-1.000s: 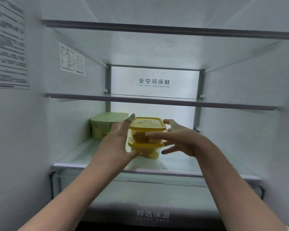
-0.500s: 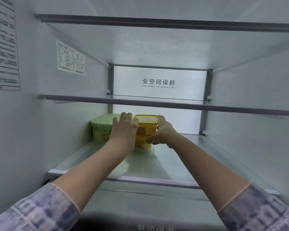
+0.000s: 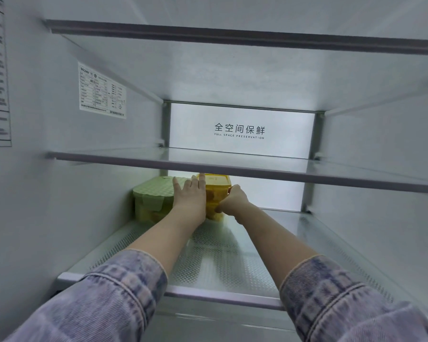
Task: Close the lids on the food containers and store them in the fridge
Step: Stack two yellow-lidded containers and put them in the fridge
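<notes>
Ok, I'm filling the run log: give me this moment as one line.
stage: placing | yellow containers: stacked, back of lower shelf, beside green container | left hand: flat against stack | right hand: gripping stack

Yellow-lidded containers (image 3: 216, 191): two, stacked. Green-lidded container (image 3: 153, 193): one.

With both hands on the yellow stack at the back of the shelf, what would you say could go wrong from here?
1. The yellow stack is two containers, one on the other; letting go unevenly might shift or topple the top one.
2. The left hand lies against the green container, so pulling back carelessly may nudge it.
3. The right hand grips the stack's side; the shelf above hangs low, leaving little headroom.
</notes>
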Motion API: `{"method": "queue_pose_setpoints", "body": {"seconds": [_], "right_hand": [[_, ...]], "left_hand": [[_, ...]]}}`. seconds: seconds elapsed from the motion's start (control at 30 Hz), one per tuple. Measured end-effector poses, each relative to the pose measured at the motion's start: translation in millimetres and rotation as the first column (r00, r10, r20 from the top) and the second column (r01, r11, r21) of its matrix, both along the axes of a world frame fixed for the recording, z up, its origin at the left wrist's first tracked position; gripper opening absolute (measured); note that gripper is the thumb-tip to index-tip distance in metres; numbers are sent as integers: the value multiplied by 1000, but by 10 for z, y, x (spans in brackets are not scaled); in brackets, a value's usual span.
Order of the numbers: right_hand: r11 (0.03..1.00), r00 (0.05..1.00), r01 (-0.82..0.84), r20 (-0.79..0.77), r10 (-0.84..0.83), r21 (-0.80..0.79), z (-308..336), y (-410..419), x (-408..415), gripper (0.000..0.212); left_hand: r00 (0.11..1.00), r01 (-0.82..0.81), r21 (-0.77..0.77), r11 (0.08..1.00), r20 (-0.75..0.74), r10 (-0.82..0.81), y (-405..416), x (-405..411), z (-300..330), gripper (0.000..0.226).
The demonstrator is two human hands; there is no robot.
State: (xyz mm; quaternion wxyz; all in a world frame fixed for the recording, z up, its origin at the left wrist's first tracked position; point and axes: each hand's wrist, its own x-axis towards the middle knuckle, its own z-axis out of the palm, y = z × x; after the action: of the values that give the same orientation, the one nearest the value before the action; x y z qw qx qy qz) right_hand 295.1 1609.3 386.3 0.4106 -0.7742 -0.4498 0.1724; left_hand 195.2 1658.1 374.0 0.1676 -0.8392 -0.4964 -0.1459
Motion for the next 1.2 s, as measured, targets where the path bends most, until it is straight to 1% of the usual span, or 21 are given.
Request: {"method": "queue_pose_setpoints", "body": {"seconds": [0.1, 0.17, 0.33, 0.4, 0.5, 0.57, 0.63, 0.8, 0.93, 0.97, 1.07, 1.2], "right_hand": [[998, 999, -48, 18, 49, -44, -15, 3, -33, 63], [996, 997, -70, 15, 71, -61, -36, -23, -34, 65], [998, 997, -35, 72, 38, -45, -64, -229, -21, 63], [998, 992, -55, 110, 56, -16, -61, -371, -62, 64], [994, 973, -101, 212, 92, 32, -46, -626, -162, 65], [992, 956, -107, 280, 85, 63, -51, -813, -240, 62], [989, 952, -84, 302, 44, 119, -71, -992, -309, 56], [945, 914, 31, 374, -159, 325, -176, -1543, -467, 39], [897, 890, 97, 366, -272, 432, -207, -2068, -572, 34], [881, 883, 116, 359, -302, 458, -214, -2241, -589, 33], [832, 870, 183, 307, -385, 524, -264, -2853, -635, 30], [799, 844, 265, 270, -463, 540, -328, -3602, -676, 27]], "left_hand": [[999, -22, -23, 999, -41, 21, -7, 3, 49, 91], [999, -16, -20, 1000, -42, 15, -19, -15, 51, 90], [997, 74, 88, 993, 32, -77, -145, -149, 39, 85], [982, 132, 121, 984, 117, -146, -248, -246, 65, 77], [942, 214, 201, 956, 217, -257, -473, -390, 103, 53], [891, 270, 220, 937, 311, -330, -669, -464, 97, 40], [824, 333, 214, 918, 406, -394, -872, -529, 79, 32], [678, 492, 143, 859, 556, -481, -1368, -645, -112, 27], [536, 573, 135, 809, 685, -494, -1723, -664, -203, 23], [503, 601, 126, 790, 708, -496, -1845, -648, -207, 22], [447, 692, 104, 715, 715, -537, -2297, -565, -231, 20], [363, 771, 107, 628, 737, -570, -2855, -462, -180, 19]]}}
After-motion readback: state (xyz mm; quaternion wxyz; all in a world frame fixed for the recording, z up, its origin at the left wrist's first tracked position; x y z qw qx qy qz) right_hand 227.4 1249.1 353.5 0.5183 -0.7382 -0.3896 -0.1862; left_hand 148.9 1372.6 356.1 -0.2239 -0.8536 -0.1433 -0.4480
